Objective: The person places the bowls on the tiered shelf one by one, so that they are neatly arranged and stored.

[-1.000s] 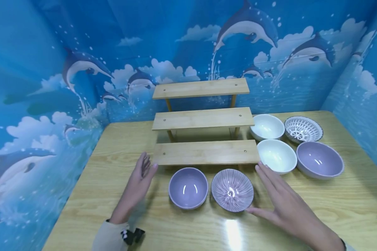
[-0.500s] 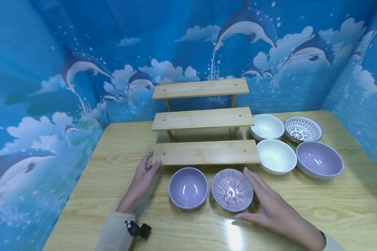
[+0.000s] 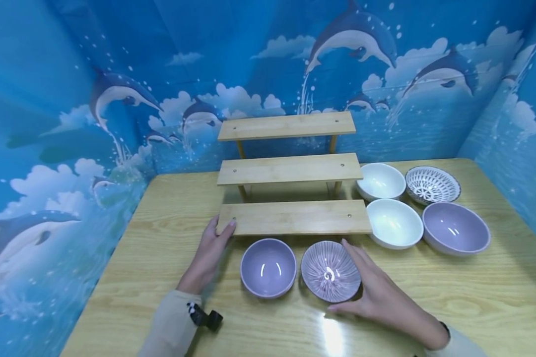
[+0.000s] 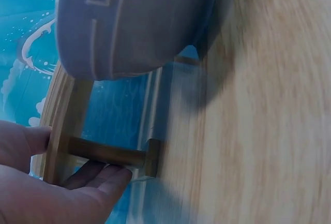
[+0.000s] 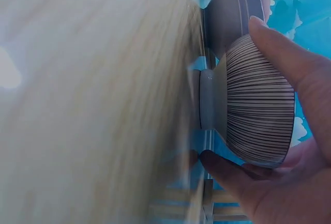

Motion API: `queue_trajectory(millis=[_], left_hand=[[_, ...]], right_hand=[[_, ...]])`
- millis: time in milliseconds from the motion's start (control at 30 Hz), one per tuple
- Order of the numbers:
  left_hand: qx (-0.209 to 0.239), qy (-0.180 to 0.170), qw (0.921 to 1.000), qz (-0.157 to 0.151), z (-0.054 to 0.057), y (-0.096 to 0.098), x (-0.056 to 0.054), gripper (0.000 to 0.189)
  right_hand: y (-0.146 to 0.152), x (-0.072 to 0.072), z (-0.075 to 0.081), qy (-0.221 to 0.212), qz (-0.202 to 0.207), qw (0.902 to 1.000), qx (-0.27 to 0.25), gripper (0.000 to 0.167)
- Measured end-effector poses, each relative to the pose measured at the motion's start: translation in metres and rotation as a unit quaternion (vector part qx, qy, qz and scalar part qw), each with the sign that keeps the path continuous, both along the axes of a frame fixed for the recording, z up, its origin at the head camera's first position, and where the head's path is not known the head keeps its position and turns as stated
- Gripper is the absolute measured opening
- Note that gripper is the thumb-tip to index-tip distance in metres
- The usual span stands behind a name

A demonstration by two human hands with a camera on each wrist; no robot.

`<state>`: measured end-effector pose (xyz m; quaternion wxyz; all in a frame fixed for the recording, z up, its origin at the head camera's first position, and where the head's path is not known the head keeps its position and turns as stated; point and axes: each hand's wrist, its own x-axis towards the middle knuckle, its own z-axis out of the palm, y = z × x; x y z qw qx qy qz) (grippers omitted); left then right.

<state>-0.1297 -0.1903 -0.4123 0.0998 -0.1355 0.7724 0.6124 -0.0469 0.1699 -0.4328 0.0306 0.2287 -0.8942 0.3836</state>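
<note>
The striped bowl [image 3: 330, 271] stands upright on the wooden table [image 3: 129, 267], near the lowest step of the shelf stand [image 3: 295, 218] and just right of the plain purple bowl [image 3: 268, 268]. Inside, purple and whitish streaks fan out from a glossy centre; outside, fine dark lines run down from the rim towards a plain, pale foot. The right hand [image 3: 375, 287] spreads thumb and fingers wide about the bowl's right side; whether they touch it, I cannot tell. The left hand [image 3: 210, 250] pinches the left end of the stand's lowest plank, thumb on top, fingers underneath. The stand has three pale wooden planks, with a screw head towards each end.
</note>
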Motion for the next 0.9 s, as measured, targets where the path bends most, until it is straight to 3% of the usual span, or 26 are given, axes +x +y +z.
queue_trajectory(millis=[267, 467, 900], left_hand=[[0.027, 0.023, 0.9994, 0.000, -0.0018, 0.0003, -0.0042, 0.086], [0.021, 0.013, 0.9997, 0.001, -0.0017, -0.0013, -0.0060, 0.089], [0.022, 0.010, 0.9997, 0.003, -0.0006, 0.0018, -0.0087, 0.088]], right_hand=[[-0.0018, -0.0025, -0.0010, 0.004, -0.007, 0.9997, -0.023, 0.126], [-0.0028, -0.0028, -0.0007, -0.008, -0.014, 0.9996, -0.022, 0.131], [-0.0005, -0.0030, 0.0025, -0.002, -0.018, 0.9987, -0.048, 0.122]])
